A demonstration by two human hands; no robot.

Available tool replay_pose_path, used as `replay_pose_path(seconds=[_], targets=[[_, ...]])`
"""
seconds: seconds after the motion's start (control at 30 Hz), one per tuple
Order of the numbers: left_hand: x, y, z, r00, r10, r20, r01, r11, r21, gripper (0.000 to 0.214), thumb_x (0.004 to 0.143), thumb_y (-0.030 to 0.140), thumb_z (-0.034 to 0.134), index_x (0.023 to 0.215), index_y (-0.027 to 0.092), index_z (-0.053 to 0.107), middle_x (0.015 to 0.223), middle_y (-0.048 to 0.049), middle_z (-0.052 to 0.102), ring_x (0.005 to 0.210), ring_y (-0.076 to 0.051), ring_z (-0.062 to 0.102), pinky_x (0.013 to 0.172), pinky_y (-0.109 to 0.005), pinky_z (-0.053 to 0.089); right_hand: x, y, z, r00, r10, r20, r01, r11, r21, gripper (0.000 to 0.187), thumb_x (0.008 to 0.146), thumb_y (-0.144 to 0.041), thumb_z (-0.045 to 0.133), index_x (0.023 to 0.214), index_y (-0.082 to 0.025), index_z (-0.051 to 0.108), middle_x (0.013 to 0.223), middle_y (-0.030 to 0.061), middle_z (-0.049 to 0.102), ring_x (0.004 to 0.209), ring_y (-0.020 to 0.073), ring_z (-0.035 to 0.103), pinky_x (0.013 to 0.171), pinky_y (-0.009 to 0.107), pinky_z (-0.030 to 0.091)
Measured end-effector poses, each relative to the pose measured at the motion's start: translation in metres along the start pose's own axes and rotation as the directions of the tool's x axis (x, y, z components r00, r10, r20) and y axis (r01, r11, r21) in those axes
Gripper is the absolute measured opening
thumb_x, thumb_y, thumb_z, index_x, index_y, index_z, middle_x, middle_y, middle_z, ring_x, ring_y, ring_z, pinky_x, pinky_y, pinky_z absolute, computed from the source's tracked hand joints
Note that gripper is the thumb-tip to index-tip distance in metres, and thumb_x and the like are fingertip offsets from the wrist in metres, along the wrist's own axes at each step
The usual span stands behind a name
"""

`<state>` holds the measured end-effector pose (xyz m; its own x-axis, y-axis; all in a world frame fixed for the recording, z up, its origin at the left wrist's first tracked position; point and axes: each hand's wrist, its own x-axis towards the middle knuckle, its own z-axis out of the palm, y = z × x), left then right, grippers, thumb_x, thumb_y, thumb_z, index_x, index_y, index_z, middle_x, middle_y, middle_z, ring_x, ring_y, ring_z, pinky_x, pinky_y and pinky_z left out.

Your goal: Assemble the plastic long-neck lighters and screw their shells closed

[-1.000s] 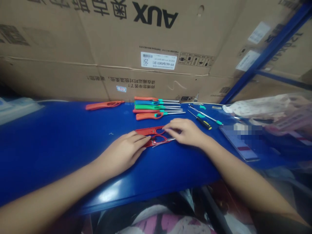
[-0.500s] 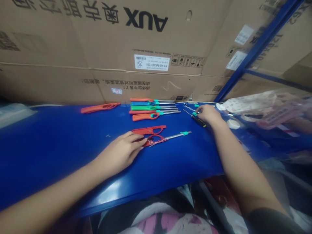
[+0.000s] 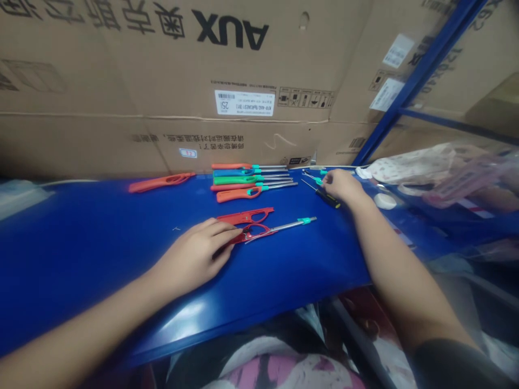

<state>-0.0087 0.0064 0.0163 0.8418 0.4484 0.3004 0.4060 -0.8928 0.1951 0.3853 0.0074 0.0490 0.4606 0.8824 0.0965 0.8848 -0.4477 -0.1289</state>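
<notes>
My left hand [image 3: 203,248] is closed on the handle of an opened red stick lighter [image 3: 259,232], whose metal tube points right with a teal piece near its tip. Just behind it lies the loose red handle half [image 3: 245,216]. At the back right, my right hand [image 3: 343,186] has its fingers pinched at a small teal plastic part [image 3: 319,181] on the table; the fingertips are partly hidden. A black and yellow screwdriver [image 3: 330,201] lies beside that hand, close to a few thin metal pieces [image 3: 308,176].
Several stick lighters [image 3: 237,180] lie in a row at the back of the blue table [image 3: 101,259]. An orange-red handle shell [image 3: 162,182] lies left of them. A large cardboard box [image 3: 162,97] stands behind. White round item [image 3: 384,201] and plastic bags [image 3: 458,178] lie right.
The view has shifted slightly. Both hands stay at about the same places, the left on the opened lighter and the right at the small teal part.
</notes>
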Motion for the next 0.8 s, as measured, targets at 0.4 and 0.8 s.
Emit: replay_pose_path(seconds=[0.4,0.8], targets=[[0.001,-0.002,0.002,0.999,-0.049,0.012,0.049,0.998,-0.046,0.031,0.098,0.028,0.051,0.123,0.023,0.069,0.12,-0.0086,0.071,0.106,-0.026,0.064,0.095,-0.045,0.054,-0.046,-0.051,0.01,0.735,-0.662,0.15,0.628,0.747,0.218,0.008,0.087,-0.024,0.065,0.091,-0.017,0.067,0.088,0.0046,0.07,0.073,0.0145,0.059,0.063,0.024,0.039],[0.001,-0.006,0.007,0.998,-0.051,-0.029,0.047,0.988,-0.147,0.027,0.099,0.029,0.055,0.121,0.021,0.069,0.118,-0.0081,0.07,0.109,-0.024,0.063,0.095,-0.041,0.053,-0.061,-0.063,0.007,0.683,-0.729,0.045,0.65,0.634,0.419,0.01,0.093,-0.019,0.058,0.087,-0.016,0.066,0.065,-0.0001,0.066,0.054,0.0109,0.058,0.06,0.023,0.042]])
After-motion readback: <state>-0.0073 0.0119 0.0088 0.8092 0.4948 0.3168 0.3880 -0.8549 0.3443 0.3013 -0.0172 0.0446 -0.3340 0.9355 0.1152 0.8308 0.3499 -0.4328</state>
